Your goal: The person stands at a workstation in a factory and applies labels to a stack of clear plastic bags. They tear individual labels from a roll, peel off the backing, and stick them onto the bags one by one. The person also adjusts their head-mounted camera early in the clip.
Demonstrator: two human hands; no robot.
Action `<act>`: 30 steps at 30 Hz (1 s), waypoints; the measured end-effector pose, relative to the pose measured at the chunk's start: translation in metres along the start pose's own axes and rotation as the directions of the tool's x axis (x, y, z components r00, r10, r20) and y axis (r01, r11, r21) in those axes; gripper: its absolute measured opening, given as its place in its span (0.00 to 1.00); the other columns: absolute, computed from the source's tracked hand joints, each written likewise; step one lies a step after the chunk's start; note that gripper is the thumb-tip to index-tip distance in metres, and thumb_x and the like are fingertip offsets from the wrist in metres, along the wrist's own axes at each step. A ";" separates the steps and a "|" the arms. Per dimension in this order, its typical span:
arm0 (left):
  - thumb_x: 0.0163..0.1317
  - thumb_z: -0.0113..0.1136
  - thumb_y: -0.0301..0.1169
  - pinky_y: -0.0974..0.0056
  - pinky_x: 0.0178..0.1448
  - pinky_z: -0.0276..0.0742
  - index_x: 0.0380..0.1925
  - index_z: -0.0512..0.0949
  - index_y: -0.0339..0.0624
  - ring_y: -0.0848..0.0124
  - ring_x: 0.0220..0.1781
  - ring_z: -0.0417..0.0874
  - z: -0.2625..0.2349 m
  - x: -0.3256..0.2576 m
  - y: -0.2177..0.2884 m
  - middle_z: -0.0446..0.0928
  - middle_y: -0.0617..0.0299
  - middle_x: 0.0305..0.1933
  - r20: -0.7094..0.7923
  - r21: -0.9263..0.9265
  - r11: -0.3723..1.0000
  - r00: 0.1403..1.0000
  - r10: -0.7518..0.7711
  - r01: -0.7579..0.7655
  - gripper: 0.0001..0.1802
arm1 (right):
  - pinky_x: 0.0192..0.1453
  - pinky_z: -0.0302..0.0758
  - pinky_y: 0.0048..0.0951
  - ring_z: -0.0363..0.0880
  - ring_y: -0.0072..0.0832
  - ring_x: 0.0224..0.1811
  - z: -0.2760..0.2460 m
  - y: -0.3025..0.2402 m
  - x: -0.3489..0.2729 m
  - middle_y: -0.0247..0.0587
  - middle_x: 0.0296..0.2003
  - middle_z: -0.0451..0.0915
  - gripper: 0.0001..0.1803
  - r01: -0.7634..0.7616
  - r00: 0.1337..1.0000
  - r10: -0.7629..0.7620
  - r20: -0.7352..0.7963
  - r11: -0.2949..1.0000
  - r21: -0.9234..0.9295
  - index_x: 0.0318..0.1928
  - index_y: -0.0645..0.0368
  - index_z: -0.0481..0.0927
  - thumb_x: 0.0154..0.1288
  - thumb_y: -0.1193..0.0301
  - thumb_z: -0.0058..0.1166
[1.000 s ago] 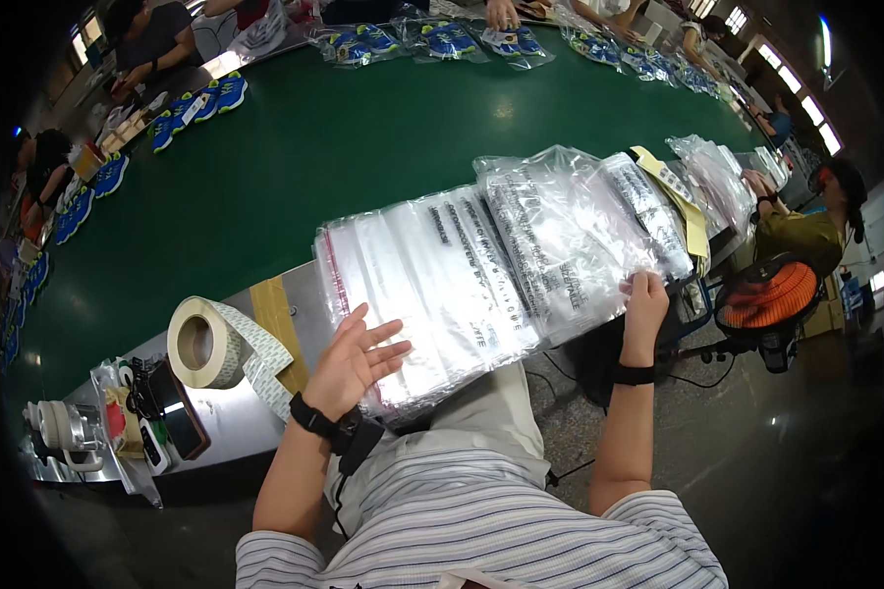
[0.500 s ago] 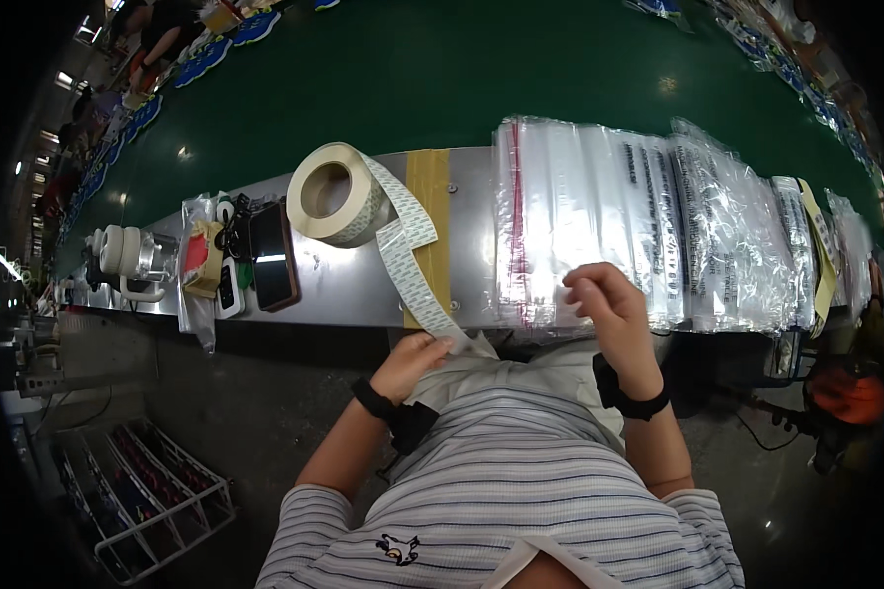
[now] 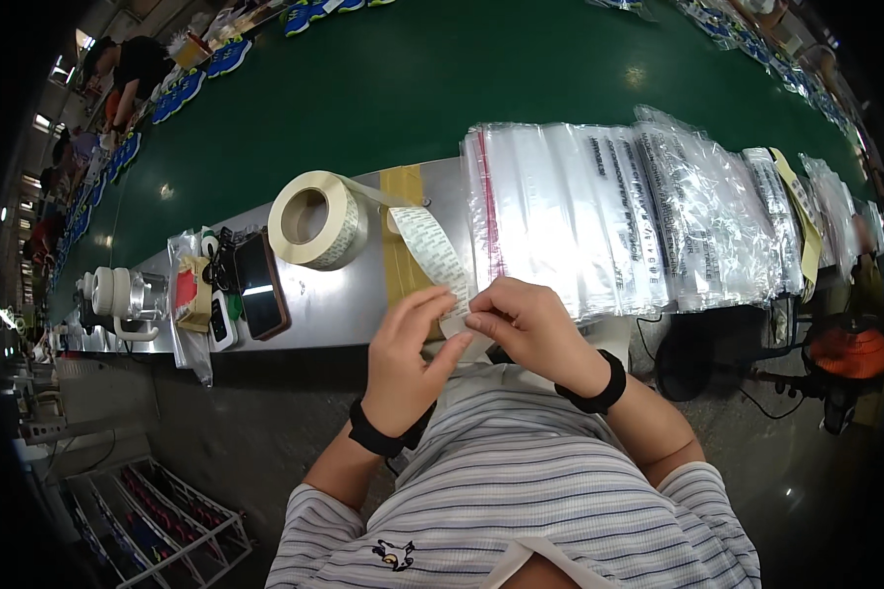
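A thick roll of sticker labels stands on the metal table edge, and a strip of printed labels runs from it toward me. My left hand is at the near end of this strip, its bent fingers at the strip's left edge and its thumb by the tail. From the other side my right hand pinches the strip's end between thumb and index finger. Just beyond the right hand lie overlapping clear plastic bags with dark print and a red line.
Left of the roll are a phone, a small white device, black cable and a bagged item. A jug-like container stands farther left. Behind is a green belt with blue shoe pieces. An orange fan is at right, a rack at lower left.
My right hand has come left from over the bags to the strip's end. The left hand has risen toward the table with the strip, its fingers now more spread.
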State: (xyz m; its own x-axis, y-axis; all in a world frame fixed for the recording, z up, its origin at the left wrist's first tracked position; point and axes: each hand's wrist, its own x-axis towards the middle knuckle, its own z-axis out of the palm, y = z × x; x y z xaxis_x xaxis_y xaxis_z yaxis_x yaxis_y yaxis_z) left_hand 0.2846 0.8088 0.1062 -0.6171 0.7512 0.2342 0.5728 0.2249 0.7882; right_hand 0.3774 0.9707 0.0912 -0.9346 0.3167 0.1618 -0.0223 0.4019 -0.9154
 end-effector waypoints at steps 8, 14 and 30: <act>0.65 0.58 0.26 0.75 0.41 0.75 0.41 0.78 0.31 0.81 0.34 0.77 0.007 0.007 -0.019 0.81 0.63 0.34 0.028 -0.510 0.792 0.927 -0.373 0.334 0.09 | 0.31 0.74 0.35 0.80 0.39 0.29 0.009 0.001 0.005 0.39 0.28 0.80 0.10 -0.084 0.994 0.067 -0.090 0.977 -0.198 0.28 0.57 0.81 0.59 0.63 0.60; 0.63 0.57 0.26 0.63 0.53 0.75 0.43 0.78 0.34 0.63 0.46 0.81 0.001 0.033 -0.011 0.80 0.51 0.44 -0.049 -0.251 0.965 0.997 0.062 -0.073 0.10 | 0.27 0.75 0.38 0.80 0.39 0.27 -0.027 0.020 0.000 0.45 0.25 0.78 0.22 -0.265 0.943 0.325 -0.068 0.614 -0.744 0.25 0.60 0.78 0.60 0.52 0.58; 0.73 0.44 0.41 0.58 0.59 0.74 0.57 0.69 0.28 0.61 0.54 0.81 0.033 0.096 -0.013 0.76 0.44 0.55 0.679 -0.217 0.930 0.730 -0.075 0.297 0.25 | 0.34 0.74 0.42 0.78 0.47 0.29 -0.067 0.059 -0.017 0.49 0.28 0.78 0.07 -0.444 0.842 0.224 -0.491 0.804 -0.395 0.31 0.61 0.75 0.61 0.70 0.49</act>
State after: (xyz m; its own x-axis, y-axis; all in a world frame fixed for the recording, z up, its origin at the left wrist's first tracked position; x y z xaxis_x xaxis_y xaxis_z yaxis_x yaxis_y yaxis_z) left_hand 0.2357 0.8987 0.0993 -0.1269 0.9531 -0.2748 0.2325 0.2979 0.9258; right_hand 0.4153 1.0468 0.0591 -0.6172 0.7787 0.1122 0.5375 0.5215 -0.6627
